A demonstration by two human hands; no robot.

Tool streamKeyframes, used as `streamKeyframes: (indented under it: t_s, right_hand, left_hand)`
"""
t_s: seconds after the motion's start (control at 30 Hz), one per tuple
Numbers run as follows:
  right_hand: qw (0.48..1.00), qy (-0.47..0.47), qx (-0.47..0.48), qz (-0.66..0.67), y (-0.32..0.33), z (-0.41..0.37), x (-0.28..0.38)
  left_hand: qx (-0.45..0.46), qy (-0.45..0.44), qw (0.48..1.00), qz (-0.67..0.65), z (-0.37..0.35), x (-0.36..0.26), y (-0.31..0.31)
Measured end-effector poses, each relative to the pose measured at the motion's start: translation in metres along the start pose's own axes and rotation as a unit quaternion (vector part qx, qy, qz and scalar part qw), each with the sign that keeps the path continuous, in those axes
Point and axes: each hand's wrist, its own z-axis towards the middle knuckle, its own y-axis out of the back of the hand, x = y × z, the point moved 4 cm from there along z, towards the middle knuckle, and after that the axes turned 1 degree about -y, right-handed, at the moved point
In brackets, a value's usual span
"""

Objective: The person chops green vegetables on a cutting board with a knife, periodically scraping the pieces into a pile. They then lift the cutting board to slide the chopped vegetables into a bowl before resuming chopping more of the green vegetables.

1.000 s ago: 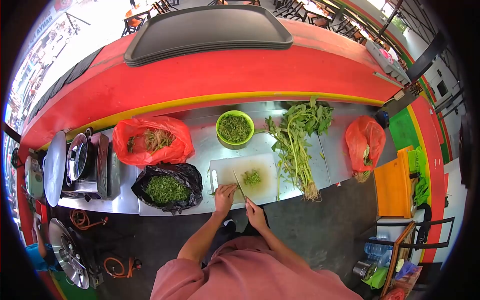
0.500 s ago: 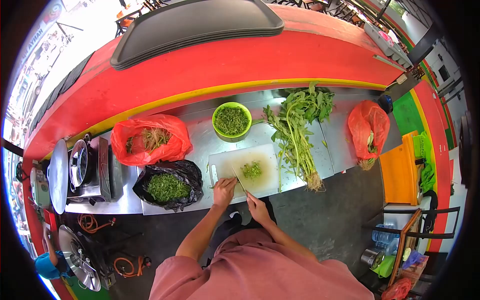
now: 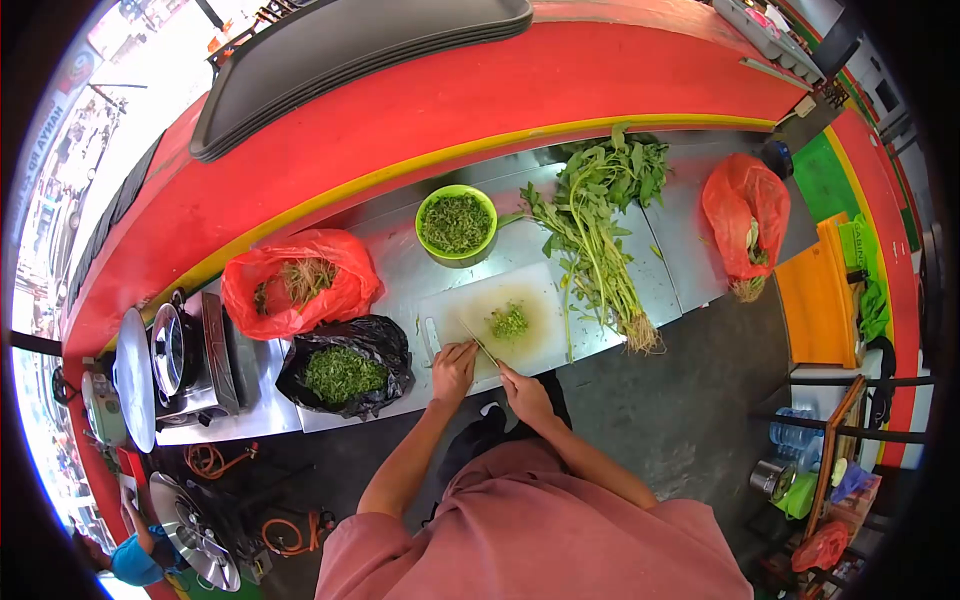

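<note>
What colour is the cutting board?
The cutting board is white, with a brownish-yellow stain across its middle. The head view shows it best.

Dk trays (image 3: 370, 55) on red counter (image 3: 450, 95), prob hose (image 3: 228, 466) on flr (image 3: 640, 425)

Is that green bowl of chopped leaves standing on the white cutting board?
No, the green bowl stands on the metal counter, beyond the far edge of the cutting board.

- A right hand (image 3: 527, 397) grips a kitchen knife (image 3: 480, 344) over a white cutting board (image 3: 540, 285), left hand (image 3: 454, 371) close by.
- Chopped greens (image 3: 456, 223) fill a lime-green bowl (image 3: 458, 261), far side.
- Rooted leafy stems (image 3: 598, 245) lie right.
</note>
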Motion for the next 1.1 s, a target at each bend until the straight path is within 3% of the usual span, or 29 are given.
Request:
streamKeyframes:
  t_s: [0.1, 0.17, 0.3, 0.53, 0.8, 1.0, 1.1]
  right_hand:
    - [0.997, 0.048, -0.055, 0.002, 0.008, 0.009, 0.009]
    - [0.999, 0.028, 0.011, -0.012, 0.019, 0.017, 0.018]
    - [0.998, 0.009, 0.053, -0.022, 0.024, 0.031, 0.019]
    - [0.994, 0.02, 0.029, 0.101, 0.018, 0.022, 0.019]
    - [0.995, 0.001, 0.008, 0.102, 0.004, 0.013, 0.009]
    - [0.996, 0.075, -0.041, -0.028, -0.006, 0.033, 0.023]
    - [0.999, 0.037, -0.007, -0.02, -0.002, 0.044, 0.028]
  left_hand:
    - [0.005, -0.003, 1.0, 0.014, 0.0, 0.003, -0.002]
    - [-0.006, 0.001, 1.0, -0.014, -0.001, 0.007, -0.005]
    - [-0.001, 0.024, 0.999, -0.049, 0.003, 0.006, -0.003]
    - [-0.019, 0.028, 0.998, -0.053, 0.007, -0.002, 0.005]
    - [-0.005, 0.022, 0.998, -0.061, 0.007, 0.0, 0.003]
    - [-0.002, 0.01, 0.999, -0.05, 0.004, 0.001, 0.002]
    - [0.004, 0.008, 0.998, -0.061, 0.006, -0.002, 0.002]
